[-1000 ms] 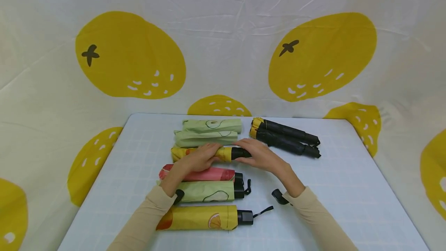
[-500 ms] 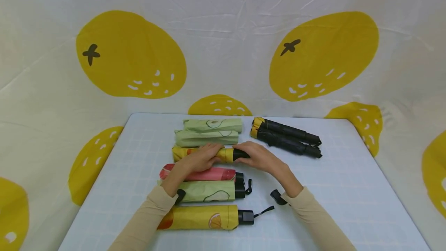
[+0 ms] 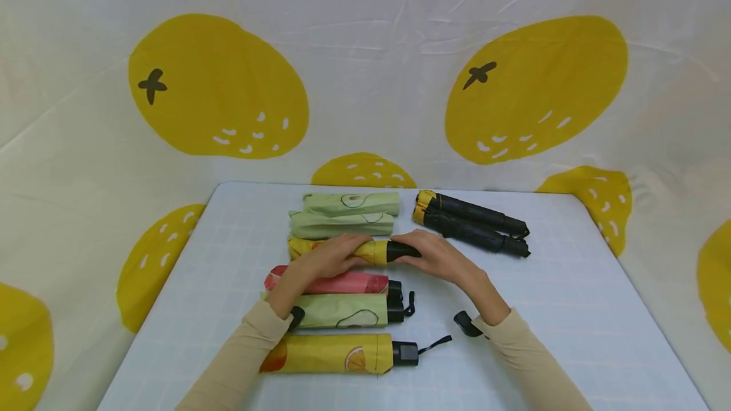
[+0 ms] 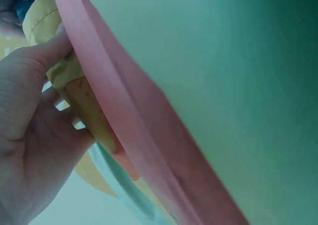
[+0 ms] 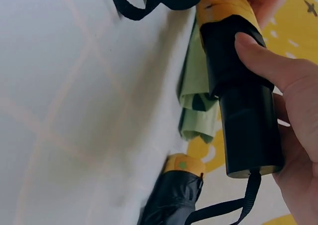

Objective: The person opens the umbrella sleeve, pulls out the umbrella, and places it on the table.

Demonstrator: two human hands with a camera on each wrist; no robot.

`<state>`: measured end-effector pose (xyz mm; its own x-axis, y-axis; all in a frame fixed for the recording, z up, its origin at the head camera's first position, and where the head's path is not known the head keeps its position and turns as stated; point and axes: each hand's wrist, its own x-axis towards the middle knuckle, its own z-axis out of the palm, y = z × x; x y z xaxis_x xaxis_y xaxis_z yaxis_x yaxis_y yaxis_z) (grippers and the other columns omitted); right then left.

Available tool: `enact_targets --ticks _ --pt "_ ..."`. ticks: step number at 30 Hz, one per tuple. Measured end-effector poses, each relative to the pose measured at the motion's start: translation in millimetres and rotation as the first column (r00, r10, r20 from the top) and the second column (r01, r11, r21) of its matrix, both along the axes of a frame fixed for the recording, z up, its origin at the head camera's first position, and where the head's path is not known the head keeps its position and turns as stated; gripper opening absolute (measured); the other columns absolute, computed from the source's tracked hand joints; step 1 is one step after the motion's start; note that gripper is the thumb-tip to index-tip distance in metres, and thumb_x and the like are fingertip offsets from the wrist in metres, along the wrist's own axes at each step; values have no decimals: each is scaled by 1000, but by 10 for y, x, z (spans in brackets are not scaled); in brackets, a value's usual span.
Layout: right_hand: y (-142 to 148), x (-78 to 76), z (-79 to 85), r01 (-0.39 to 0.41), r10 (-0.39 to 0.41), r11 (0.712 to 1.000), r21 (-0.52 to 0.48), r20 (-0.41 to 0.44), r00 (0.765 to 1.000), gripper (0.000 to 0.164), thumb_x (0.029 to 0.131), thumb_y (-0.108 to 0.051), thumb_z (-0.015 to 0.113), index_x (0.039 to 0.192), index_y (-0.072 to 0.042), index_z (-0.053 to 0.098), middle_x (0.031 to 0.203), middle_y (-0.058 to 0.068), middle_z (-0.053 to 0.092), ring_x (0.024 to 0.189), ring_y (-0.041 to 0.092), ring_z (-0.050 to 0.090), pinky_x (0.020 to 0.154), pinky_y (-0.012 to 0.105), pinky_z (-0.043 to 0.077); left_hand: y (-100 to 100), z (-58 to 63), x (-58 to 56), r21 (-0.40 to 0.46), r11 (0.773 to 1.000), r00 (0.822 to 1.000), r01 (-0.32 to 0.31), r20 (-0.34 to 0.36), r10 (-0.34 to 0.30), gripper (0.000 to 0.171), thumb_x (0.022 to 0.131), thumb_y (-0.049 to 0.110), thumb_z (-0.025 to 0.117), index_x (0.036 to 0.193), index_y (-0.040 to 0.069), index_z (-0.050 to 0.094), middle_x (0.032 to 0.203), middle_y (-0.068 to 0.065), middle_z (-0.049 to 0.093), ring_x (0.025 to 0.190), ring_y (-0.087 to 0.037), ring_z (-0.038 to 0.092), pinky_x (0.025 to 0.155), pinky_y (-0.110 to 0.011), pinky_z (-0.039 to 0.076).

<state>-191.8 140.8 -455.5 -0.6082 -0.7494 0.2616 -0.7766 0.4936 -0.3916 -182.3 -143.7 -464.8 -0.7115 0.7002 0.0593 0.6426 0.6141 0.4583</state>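
Left of centre in the head view, my left hand (image 3: 331,259) grips the yellow, orange-printed sleeve (image 3: 375,252) of a folded umbrella. My right hand (image 3: 436,256) holds that umbrella's black end (image 3: 402,250). From the right wrist view, black fabric (image 5: 228,51) shows beyond the sleeve's edge, with a black handle (image 5: 251,128) and a loop strap below it. The right thumb lies along the black fabric. In the left wrist view a pink umbrella (image 4: 129,106) partly hides the yellow sleeve (image 4: 84,103).
Nearer the front lie folded umbrellas: pink (image 3: 348,283), green (image 3: 348,311) and yellow (image 3: 325,354). Behind my hands are two pale green avocado-print sleeves (image 3: 342,226). Two black umbrellas with yellow ends (image 3: 476,233) lie at the back right of the table (image 3: 577,322).
My right hand first slides slightly left along the black end, then back to the right, with more black showing now. My left hand keeps its grip on the sleeve. The head view shifts slightly.
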Motion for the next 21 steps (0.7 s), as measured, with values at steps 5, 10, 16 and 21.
enact_targets --ticks 5,10,16,21 --pt "66 -1 14 10 -10 1000 13 -13 1000 42 91 -18 80 128 -2 70 119 11 73 109 25 69 92 42 56 3 34 8 -7 1000 1000 -3 23 3 47 103 18 65 143 0 51 140 -17 58 128 -34 55 110 -50 43" --pt "119 13 23 15 -15 1000 4 -11 1000 40 91 -17 80 127 -2 71 119 10 74 109 25 69 92 42 56 27 57 12 -17 1000 999 4 34 -4 46 104 17 64 144 -1 50 141 -19 58 128 -36 54 110 -50 42" --pt "160 25 16 7 -7 1000 -23 -14 1000 39 89 -16 82 125 -2 72 117 10 74 107 23 70 90 41 57 37 65 21 -23 1000 999 9 45 -8 47 104 16 63 145 -2 49 142 -19 56 129 -36 54 110 -50 42" --pt "222 28 -1 18 -18 999 -39 -10 1000 39 88 -15 83 124 -3 73 115 8 75 104 21 70 87 39 58 27 65 35 -32 999 999 4 52 -2 47 104 15 63 146 -2 49 144 -19 56 130 -35 53 111 -50 42"
